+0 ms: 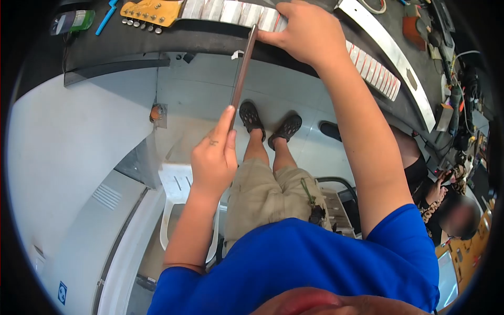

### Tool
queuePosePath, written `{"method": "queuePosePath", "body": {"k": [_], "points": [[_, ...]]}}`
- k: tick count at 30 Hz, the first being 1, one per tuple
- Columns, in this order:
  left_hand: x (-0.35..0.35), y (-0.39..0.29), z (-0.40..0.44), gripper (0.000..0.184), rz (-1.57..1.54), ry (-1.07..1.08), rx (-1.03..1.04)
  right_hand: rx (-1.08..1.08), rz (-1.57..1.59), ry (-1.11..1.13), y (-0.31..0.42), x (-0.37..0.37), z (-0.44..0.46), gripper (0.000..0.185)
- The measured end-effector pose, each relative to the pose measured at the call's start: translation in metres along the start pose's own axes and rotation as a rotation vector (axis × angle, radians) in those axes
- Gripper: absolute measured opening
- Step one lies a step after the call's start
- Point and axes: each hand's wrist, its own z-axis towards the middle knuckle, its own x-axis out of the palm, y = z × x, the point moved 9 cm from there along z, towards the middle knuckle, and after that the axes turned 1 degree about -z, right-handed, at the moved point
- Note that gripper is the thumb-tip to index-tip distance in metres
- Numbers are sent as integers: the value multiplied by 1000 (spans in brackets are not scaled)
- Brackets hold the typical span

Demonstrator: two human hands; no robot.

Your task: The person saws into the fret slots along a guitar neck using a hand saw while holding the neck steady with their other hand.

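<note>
A guitar neck (220, 11) lies along the workbench at the top of the view, its fretboard covered in strips of tape between the frets. Its yellow-wood headstock (151, 11) with metal tuners points left. My left hand (212, 157) is closed round the lower end of a long, narrow file (242, 76), index finger stretched along it. The file's far tip meets the neck's near edge. Over the taped fretboard, my right hand (310, 34) grips the neck, its thumb beside the file tip; the fingers' far ends are partly out of view.
A long slotted metal straightedge (391, 55) lies right of the neck on the dark bench (105, 50). A blue tool (106, 18) and a green-labelled bottle (73, 22) sit at left. A white plastic chair (176, 181) stands below; another person (436, 194) is at right.
</note>
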Motion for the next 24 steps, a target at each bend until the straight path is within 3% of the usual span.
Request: {"method": "queuePosePath", "body": {"k": [2,6,12,15,18,21,24], "points": [[3,-2,16,49,15,27,-23,-5,-4,33,2,4,-2,53],[24,-14,129,49,56,63,-17,3,3,35,0,6,0,54],[-3,-3,7,43,-41,-29,-51,-6,-6,6,-1,5,4,55],[8,4,20,44,-44,-33,-41,17,-10,63,5,1,-3,55],[26,-5,106,49,29,35,-28,30,-1,64,2,6,1,56],[26,1,95,49,11,15,-7,4,-34,67,3,9,1,56],[4,6,11,44,-83,-49,-34,29,-16,78,1,7,2,55]]}}
